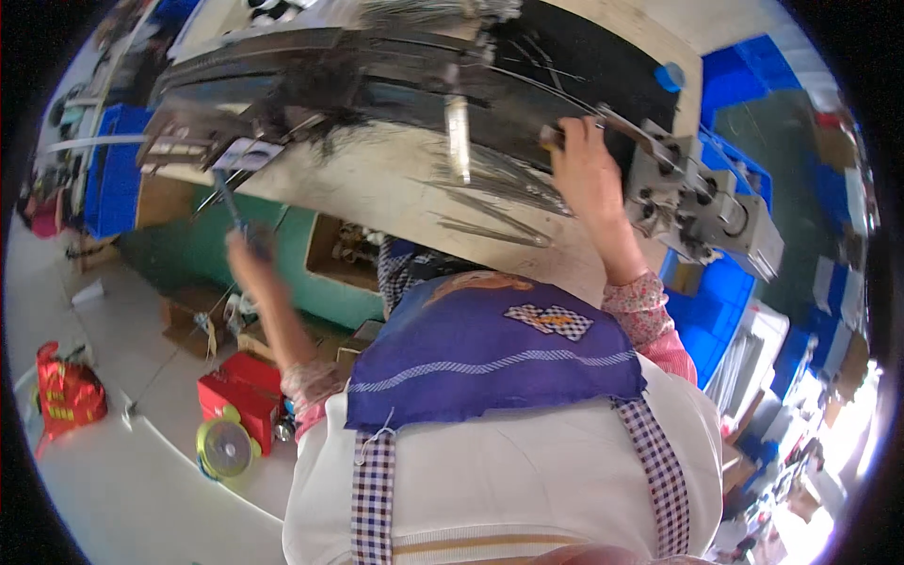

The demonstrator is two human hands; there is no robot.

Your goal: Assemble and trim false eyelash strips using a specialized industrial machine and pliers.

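Lighting was bright; glare washed out the view far right of the apron; left hand, left of it, was motion-blurred; straight edges bowed.

Bench passable L of ctr; rods & metal machine block R.

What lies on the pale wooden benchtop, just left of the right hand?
Thin grey metal rods lie loosely scattered on the pale wooden benchtop. Whatever is directly beneath the right hand is covered.

Two hands, two apron straps, one fan
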